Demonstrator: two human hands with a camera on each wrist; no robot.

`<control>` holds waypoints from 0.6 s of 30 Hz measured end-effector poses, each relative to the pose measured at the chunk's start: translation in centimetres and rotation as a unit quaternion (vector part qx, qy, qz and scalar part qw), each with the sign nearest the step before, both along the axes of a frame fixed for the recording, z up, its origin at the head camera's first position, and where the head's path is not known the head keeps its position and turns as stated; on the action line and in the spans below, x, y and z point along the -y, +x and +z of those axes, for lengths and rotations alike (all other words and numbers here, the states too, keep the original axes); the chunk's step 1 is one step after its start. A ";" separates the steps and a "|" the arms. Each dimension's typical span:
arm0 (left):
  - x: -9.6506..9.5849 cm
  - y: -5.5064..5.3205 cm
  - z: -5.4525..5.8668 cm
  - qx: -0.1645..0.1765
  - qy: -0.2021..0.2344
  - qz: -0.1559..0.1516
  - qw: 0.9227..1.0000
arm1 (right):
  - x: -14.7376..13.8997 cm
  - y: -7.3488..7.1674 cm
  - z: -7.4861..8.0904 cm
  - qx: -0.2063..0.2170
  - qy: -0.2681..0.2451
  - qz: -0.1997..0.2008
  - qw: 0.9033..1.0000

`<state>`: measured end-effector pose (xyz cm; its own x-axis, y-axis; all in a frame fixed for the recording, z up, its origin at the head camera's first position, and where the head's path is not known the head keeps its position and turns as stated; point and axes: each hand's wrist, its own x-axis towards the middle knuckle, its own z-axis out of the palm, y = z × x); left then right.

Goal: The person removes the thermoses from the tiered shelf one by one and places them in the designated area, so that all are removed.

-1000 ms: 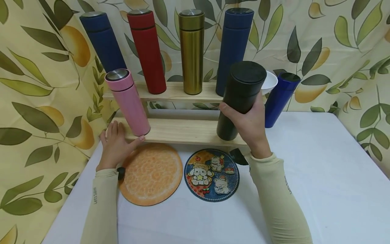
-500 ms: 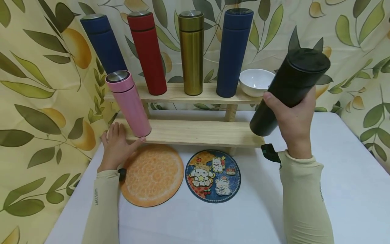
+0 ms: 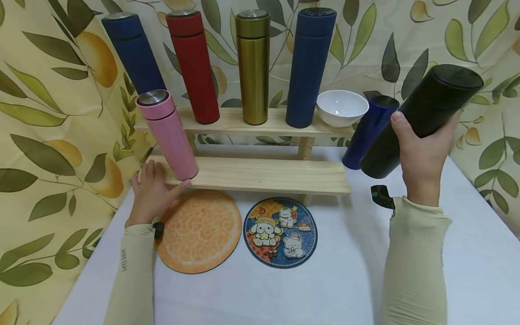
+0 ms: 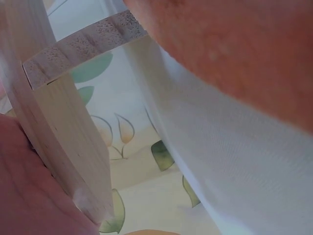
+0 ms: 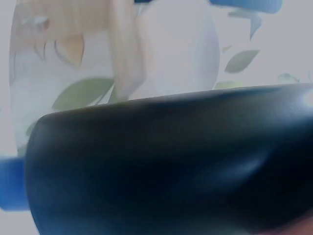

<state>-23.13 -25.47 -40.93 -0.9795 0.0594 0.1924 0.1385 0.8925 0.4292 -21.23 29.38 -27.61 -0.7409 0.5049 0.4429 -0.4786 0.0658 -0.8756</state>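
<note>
The black bottle [image 3: 422, 115] is held in the right hand [image 3: 424, 155], to the right of the wooden rack, with the thumb and fingers wrapped around its body. Its long axis is slanted: the lid end is directed up and to the right, and the base is directed down and to the left, toward the right end of the lower shelf [image 3: 270, 174]. The base appears to be held above the table [image 3: 483, 280]. The blue bottle [image 3: 370, 128] beside the rack is partly covered by the black bottle in the head view; whether the two are touching cannot be told. The left hand [image 3: 151, 196] is placed well apart from the black bottle, spread against the left end of the lower shelf, with its thumb at the front edge near the pink bottle [image 3: 170, 140]. The right hand is therefore the only one within reach of the black bottle. Movement to the left is judged to be limited by the blue bottle, the shelf end and the white bowl [image 3: 341, 118] on the upper shelf. More room is offered toward the front right, where the table is bounded by its slanting right edge.
</note>
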 end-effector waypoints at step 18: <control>0.2 -0.2 -0.1 0.004 -0.001 0.000 1.000 | -5.0 -1.3 -3.0 0.129 -0.012 -0.022 0.991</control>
